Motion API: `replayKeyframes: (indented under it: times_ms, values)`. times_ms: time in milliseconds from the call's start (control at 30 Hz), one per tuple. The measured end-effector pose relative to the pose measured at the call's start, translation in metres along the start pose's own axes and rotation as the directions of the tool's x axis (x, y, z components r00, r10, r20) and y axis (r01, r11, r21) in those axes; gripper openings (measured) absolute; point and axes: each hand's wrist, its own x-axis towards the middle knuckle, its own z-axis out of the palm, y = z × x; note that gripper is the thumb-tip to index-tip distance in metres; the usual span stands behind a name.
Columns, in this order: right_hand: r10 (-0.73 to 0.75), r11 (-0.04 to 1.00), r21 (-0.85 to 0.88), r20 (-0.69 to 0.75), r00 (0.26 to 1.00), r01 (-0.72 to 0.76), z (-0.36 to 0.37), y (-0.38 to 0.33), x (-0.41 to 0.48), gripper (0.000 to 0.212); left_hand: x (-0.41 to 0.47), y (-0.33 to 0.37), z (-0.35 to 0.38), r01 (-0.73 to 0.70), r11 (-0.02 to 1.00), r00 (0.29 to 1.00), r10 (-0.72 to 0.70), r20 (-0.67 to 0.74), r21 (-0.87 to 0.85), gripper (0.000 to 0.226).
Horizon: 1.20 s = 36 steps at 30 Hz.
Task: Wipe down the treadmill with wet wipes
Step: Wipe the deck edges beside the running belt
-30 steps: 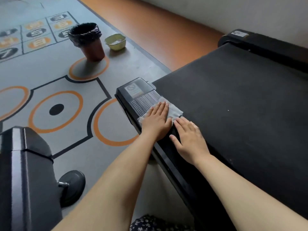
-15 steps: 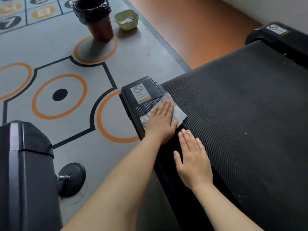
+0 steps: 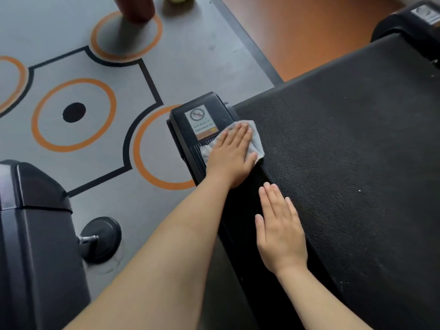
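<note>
The black treadmill (image 3: 345,144) fills the right of the head view, its ribbed belt running up to the right. Its left side rail ends in a black end cap (image 3: 190,110) with a warning sticker. A white wet wipe (image 3: 256,139) lies on the rail just behind that cap. My left hand (image 3: 232,151) presses flat on the wipe, fingers straight, covering most of it. My right hand (image 3: 279,225) rests flat on the rail's inner edge, nearer to me, fingers straight, holding nothing.
A grey mat with orange rings (image 3: 73,115) covers the floor to the left. The base of a dark red bin (image 3: 137,8) stands at the top. Another black machine with a round foot (image 3: 102,239) sits at the lower left. Orange floor (image 3: 309,32) lies beyond.
My left hand has slid the wipe along the rail toward the end cap. My right hand has drawn back along the rail toward me. The view has tilted down.
</note>
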Motion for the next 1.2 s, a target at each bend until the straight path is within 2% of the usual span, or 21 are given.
replayKeyframes:
  times_ms: [233, 367, 533, 600, 667, 867, 1000, 1100, 1200]
  values:
    - [0.002, 1.000, -0.010, -0.006, 1.000, -0.003, 0.002, 0.002, 0.001, 0.055, -0.003, -0.002, 0.001, -0.005, 0.999, 1.000, 0.004, 0.020, 0.052, 0.063]
    - [0.004, 1.000, -0.023, -0.012, 1.000, -0.005, 0.000, 0.002, 0.001, 0.054, -0.040, 0.021, 0.013, -0.116, 0.993, 0.992, 0.115, 0.055, 0.007, 0.065]
    - [0.024, 0.999, 0.030, -0.054, 0.998, -0.023, 0.000, 0.000, 0.001, 0.049, -0.070, 0.036, 0.022, -0.066, 0.998, 0.998, 0.066, 0.013, -0.014, 0.067]
    - [0.090, 0.993, 0.088, -0.098, 0.991, -0.082, 0.001, 0.001, 0.001, 0.043, -0.077, 0.039, 0.024, -0.122, 0.992, 0.992, 0.122, -0.019, -0.013, 0.061]
    - [0.152, 0.984, 0.112, -0.098, 0.984, -0.141, 0.001, 0.001, 0.001, 0.048, -0.082, 0.041, 0.026, -0.204, 0.979, 0.978, 0.203, -0.038, -0.014, 0.055]
    - [0.149, 0.988, 0.053, -0.068, 0.986, -0.146, -0.001, 0.000, 0.002, 0.060, -0.065, 0.031, 0.022, -0.298, 0.954, 0.954, 0.298, -0.020, -0.012, 0.054]
    - [0.129, 0.991, 0.056, -0.085, 0.988, -0.124, 0.000, 0.000, 0.000, 0.054, -0.045, 0.018, 0.015, -0.189, 0.982, 0.982, 0.189, -0.027, 0.011, 0.059]
    - [0.124, 0.991, 0.066, -0.085, 0.989, -0.118, 0.000, 0.001, 0.001, 0.053, -0.029, -0.005, 0.005, 0.005, 1.000, 0.998, -0.006, -0.060, -0.022, 0.063]
    - [0.128, 0.990, 0.066, -0.054, 0.990, -0.125, -0.001, 0.000, 0.001, 0.053, -0.020, -0.032, -0.001, 0.215, 0.976, 0.974, -0.217, -0.058, -0.032, 0.057]
